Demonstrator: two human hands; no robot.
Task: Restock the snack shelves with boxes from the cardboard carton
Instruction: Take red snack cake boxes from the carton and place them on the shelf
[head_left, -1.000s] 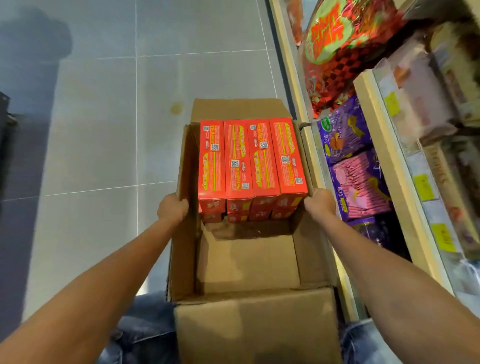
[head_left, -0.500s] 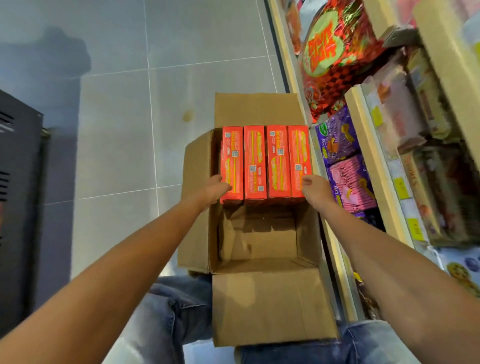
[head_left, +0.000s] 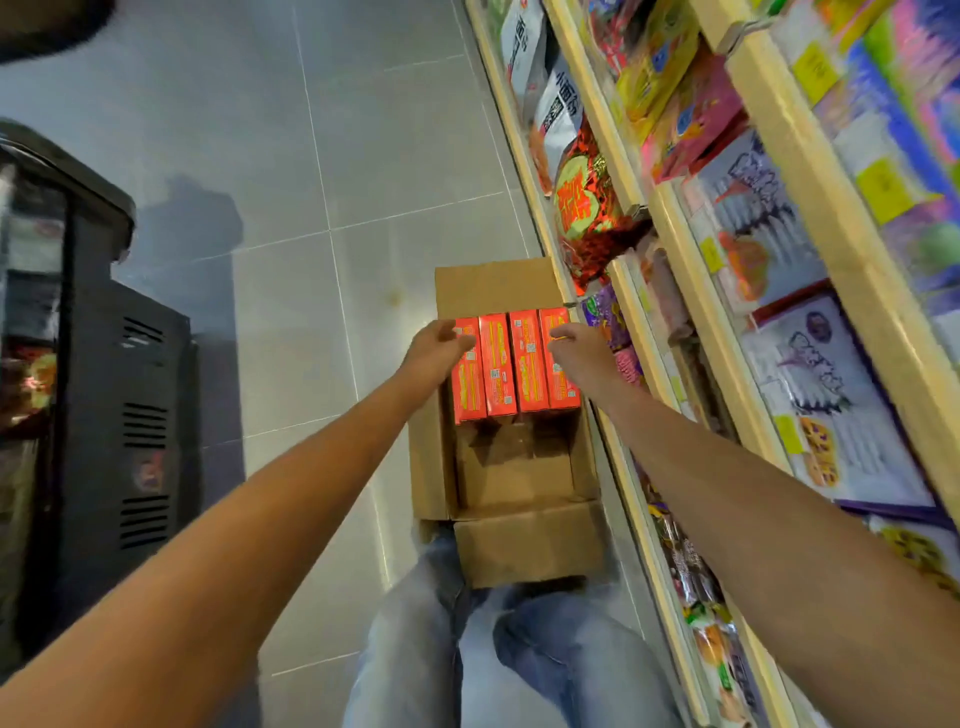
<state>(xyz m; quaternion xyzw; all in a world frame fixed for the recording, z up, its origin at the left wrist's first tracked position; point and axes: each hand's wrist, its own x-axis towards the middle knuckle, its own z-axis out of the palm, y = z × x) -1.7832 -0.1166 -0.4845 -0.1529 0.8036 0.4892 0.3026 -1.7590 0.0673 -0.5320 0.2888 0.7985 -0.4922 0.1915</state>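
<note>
Seemingly the pick-up step: left hand (head_left: 439, 349) and right hand (head_left: 575, 347) flank the red snack boxes (head_left: 511, 364) at the 12 o'clock end of the cardboard carton (head_left: 524, 545), whether either grip has clasped I cannot tell, and next they likely must clamp and lift toward the snack shelves (head_left: 717, 332) at 3 o'clock

Glossy grey floor tiles (head_left: 395, 156) meet a black vented cabinet (head_left: 130, 415).

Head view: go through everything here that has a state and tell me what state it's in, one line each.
cardboard carton: on the floor, flaps open, near half empty.
red boxes: four side by side, filling the carton's far half, not yet lifted out.
left hand: at the leftmost red box; grip unclear.
right hand: at the rightmost red box, fingers curled; grip unclear.
snack shelves: stocked with packets.
</note>
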